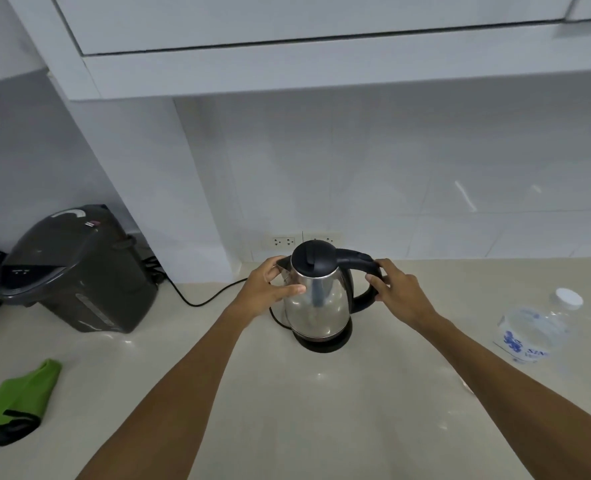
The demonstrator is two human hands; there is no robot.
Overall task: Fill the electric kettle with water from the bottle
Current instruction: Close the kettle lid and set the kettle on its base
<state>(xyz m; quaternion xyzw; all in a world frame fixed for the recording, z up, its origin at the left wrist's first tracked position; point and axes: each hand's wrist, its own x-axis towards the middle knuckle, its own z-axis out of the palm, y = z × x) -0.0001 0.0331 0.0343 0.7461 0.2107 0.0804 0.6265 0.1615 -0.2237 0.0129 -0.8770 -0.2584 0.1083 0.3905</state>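
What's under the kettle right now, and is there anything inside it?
The kettle stands on its black round base on the counter. Its black lid is shut, so the inside is hidden. Both the left hand and right hand hold it.

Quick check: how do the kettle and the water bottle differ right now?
The kettle is shiny steel with a black lid; the bottle is clear plastic with a white cap. The left hand and right hand hold the kettle; the bottle stands untouched. Both are upright and closed.
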